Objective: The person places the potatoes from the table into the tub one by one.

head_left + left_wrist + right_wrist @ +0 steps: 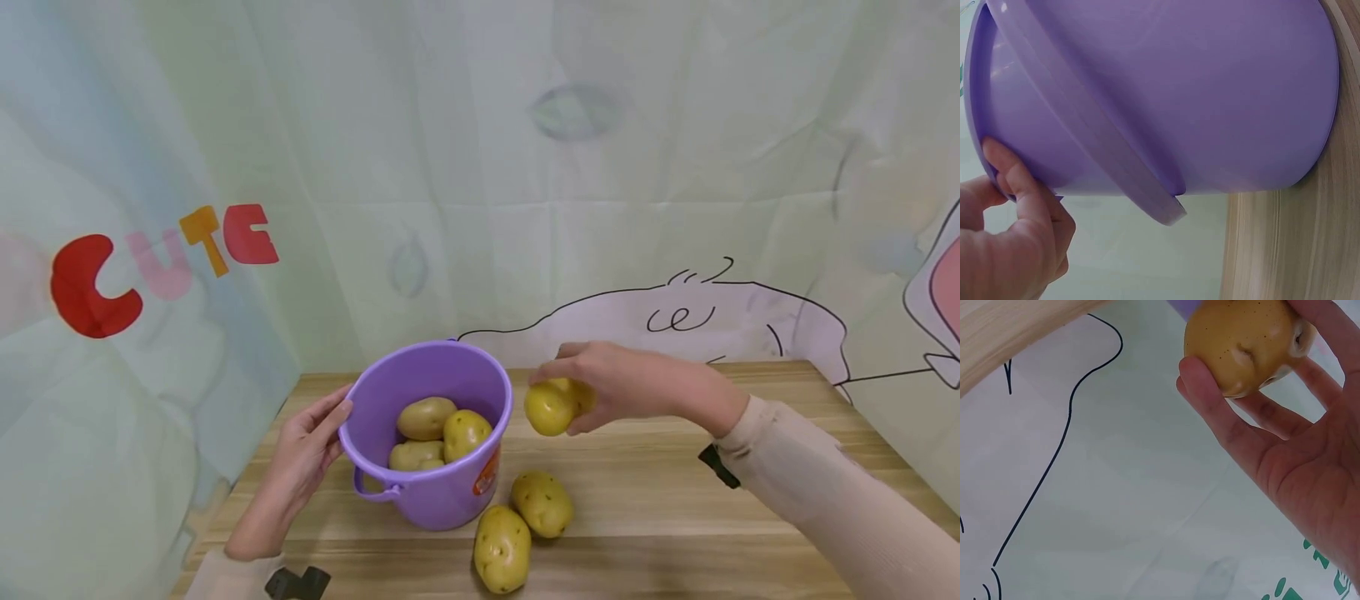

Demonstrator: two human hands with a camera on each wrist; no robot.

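Note:
A purple bucket (pixel 442 500) stands on the table, tipped slightly, with several potatoes (pixel 426 418) inside. My left hand (pixel 303 454) pinches its rim at the left; in the left wrist view the fingers (pixel 1019 181) and thumb sit on either side of that rim. To the right of the bucket, my right hand (pixel 611 383) holds a yellow potato (pixel 549 408) above the table. The right wrist view shows this potato (pixel 1241 347) between thumb and fingers. Two more potatoes, one nearer (pixel 502 550) and one behind it (pixel 542 504), lie on the table by the bucket's front right.
The wooden table (pixel 675 483) meets a pale printed curtain (pixel 420 167) at the back and sides. The bucket's handle (pixel 1097 137) hangs down along its outer wall. Colourful letters (pixel 97 287) mark the left curtain.

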